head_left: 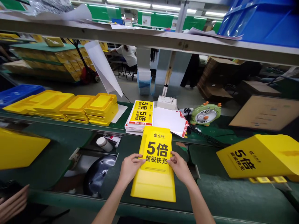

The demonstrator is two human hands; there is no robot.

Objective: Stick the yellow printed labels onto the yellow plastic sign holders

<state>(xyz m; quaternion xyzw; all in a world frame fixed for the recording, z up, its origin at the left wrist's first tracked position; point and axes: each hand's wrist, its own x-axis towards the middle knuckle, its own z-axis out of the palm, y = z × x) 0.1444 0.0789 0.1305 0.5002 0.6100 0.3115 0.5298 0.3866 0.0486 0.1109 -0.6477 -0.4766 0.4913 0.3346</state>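
Left hand (pixel 131 168): thumb and fingertips pinching the left edge of the printed label.
Right hand (pixel 179 166): grasping the label's right edge in the same way, level with the left.
Yellow piece (pixel 153 186): lying lengthwise on the green bench (pixel 233 200), directly between the forearms.
Printed label (pixel 157 149): on the far part of the yellow piece, large black "5倍" upright to the wearer.
Co-worker's hand (pixel 15 199): at the lower left edge, partly cut off.
Yellow housing (pixel 259 155): to the right, well apart from the hands, bearing a like print.
Yellow panel (pixel 21 149): at the far left, cut off by the edge.
White cylinder (pixel 104 144): tilted in an opening left of the yellow piece.
Label stack (pixel 141 112): just beyond the yellow piece, white sheets (pixel 167 121) beside it.
Green fan (pixel 206 115): right of the sheets.
Yellow trays (pixel 101 107): piled left of the stack, a blue tray (pixel 21 93) past them.
Shelf (pixel 149 39): spanning above, a blue bin (pixel 261 26) at its right.
Background: a seated person in white (pixel 127 56); cardboard boxes (pixel 217 77) to the right.
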